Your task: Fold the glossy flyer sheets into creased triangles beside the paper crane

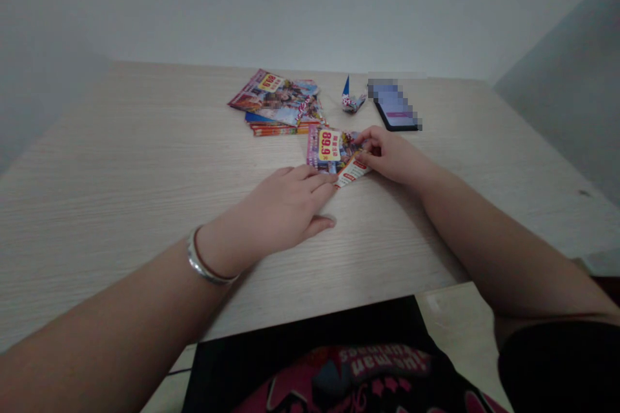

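A colourful printed paper flyer [322,150] with a yellow and red "89.9" label lies on the table in front of me. Its near right part is folded over on a slant, showing a pale printed side. My left hand [290,206] rests flat with its fingertips on the flyer's near edge, the thumb stretched out apart on the table. At the flyer's right corner, my right hand [385,153] pinches the folded paper between thumb and fingers. Behind the flyer stands a small folded paper figure [352,101] with a blue pointed tip, touched by neither hand.
A pile of similar printed flyers [278,98] lies beyond my left hand, its sheets askew. To the right of the paper figure is a dark-edged phone [398,110] with its screen lit. The pale wooden table [121,161] reaches back to a wall.
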Motion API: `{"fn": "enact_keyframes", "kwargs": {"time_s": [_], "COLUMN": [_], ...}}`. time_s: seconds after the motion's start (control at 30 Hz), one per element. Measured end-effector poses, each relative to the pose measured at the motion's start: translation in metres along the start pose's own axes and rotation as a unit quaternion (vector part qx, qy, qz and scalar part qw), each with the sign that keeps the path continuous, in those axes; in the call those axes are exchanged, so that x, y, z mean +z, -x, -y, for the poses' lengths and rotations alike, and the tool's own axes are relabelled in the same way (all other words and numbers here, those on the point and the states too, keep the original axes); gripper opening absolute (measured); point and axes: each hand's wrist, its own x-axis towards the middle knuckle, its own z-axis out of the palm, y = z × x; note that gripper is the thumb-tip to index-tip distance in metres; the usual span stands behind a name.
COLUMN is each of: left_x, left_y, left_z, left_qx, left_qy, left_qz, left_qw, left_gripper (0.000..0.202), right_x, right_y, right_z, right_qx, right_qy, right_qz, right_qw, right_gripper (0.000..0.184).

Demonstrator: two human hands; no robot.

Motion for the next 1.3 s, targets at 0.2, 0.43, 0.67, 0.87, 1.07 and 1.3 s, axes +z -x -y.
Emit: {"fn": "enact_keyframes", "kwargs": {"time_s": [0.2, 0.43, 0.67, 0.87, 1.07, 1.3], "left_x": [0.000, 0.006, 0.004, 0.006, 0.008, 0.010], "left_y": [0.000, -0.002, -0.002, -0.003, -0.003, -0.005], "left_z": [-0.001, 0.000, -0.002, -0.003, -0.002, -0.002], "left_qx": [0.004, -0.005, -0.008, -0.003, -0.012, -0.027], "left_qy": [-0.007, -0.006, 0.000, -0.010, -0.006, 0.012], "left_qz": [-0.014, -0.019, -0.008, -0.026, -0.030, -0.024], "left_qw": [1.000, 1.000, 1.000, 1.000, 0.999, 0.999], "left_gripper": [0.054, 0.053, 0.052, 0.056, 0.053, 0.056], "right_x": [0.002, -0.001, -0.004, -0.004, -0.004, -0.005], "right_y": [-0.002, 0.000, 0.000, -0.001, -0.001, 0.001], "right_z": [0.002, 0.009, 0.009, 0.008, 0.008, 0.010], "right_qx": [0.007, 0.022, 0.025, 0.019, 0.019, 0.008], "right_qy": [0.025, 0.089, 0.105, 0.115, 0.098, 0.102], "right_qz": [-0.009, -0.015, -0.008, -0.009, -0.011, -0.004], "right_qw": [1.000, 0.996, 0.994, 0.993, 0.995, 0.995], "right_gripper": [0.019, 0.016, 0.014, 0.012, 0.013, 0.016]}}
